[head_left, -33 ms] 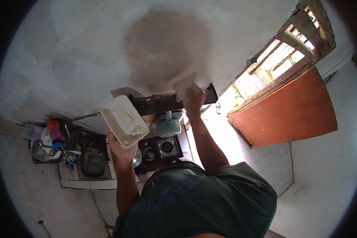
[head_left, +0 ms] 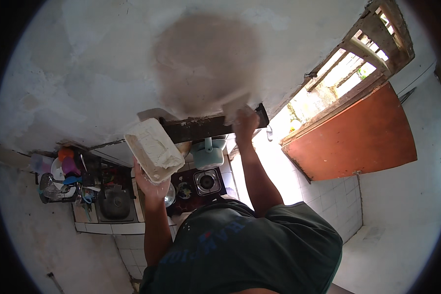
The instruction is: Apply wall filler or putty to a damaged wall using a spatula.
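In my left hand (head_left: 153, 188) is a whitish rectangular tray (head_left: 165, 171), tilted, with thick white putty (head_left: 154, 146) smeared over its inside. My palm and fingers support its near end, and white residue marks the hand. My right hand (head_left: 246, 122) is closed on a flat putty scraper (head_left: 236, 102), blurred by motion. Its wide blade lies at the lower edge of a round brownish patch (head_left: 208, 59) on the pale wall (head_left: 108, 73). Whether the blade presses on the wall I cannot tell.
A dark ledge (head_left: 201, 128) runs below the patch. Beneath are a teal container (head_left: 208, 154), a gas stove (head_left: 207, 181) and a sink (head_left: 115, 203). Piled dishes (head_left: 66, 176) stand at left. An orange shutter panel (head_left: 357, 137) hangs beside the barred window opening (head_left: 338, 73) at right.
My right hand has moved a little to the right with the putty scraper. The left hand and the tray have stayed nearly still.
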Motion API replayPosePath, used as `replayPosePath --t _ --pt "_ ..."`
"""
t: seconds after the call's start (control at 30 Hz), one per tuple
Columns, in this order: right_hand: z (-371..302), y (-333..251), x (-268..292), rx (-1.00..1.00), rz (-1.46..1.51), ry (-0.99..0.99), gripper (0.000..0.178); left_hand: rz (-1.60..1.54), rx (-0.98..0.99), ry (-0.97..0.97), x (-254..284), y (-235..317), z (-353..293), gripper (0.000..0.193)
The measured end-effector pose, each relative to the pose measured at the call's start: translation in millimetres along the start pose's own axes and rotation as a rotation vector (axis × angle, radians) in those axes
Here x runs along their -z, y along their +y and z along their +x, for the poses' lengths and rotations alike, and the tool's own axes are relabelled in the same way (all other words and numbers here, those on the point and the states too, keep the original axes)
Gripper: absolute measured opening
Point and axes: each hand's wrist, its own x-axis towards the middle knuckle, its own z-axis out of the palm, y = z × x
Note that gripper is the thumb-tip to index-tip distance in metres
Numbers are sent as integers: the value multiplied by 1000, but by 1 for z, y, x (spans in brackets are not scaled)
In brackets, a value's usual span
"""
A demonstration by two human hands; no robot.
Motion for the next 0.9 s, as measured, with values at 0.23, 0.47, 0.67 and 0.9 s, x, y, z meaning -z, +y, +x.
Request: replayPosePath --t 0.23,0.47,0.67,0.9 --pt "50 41 38 -230 174 100 21 -1 -31 103 -1 0 -9 53" --pt "15 -58 -28 35 -302 -64 32 13 -67 120 5 5 -15 53" --pt "-53 -79 -58 118 -33 -198 36 23 -56 112 3 16 -15 54" --pt "-45 -41 -66 -168 -136 -124 23 15 -109 161 18 35 -28 57"
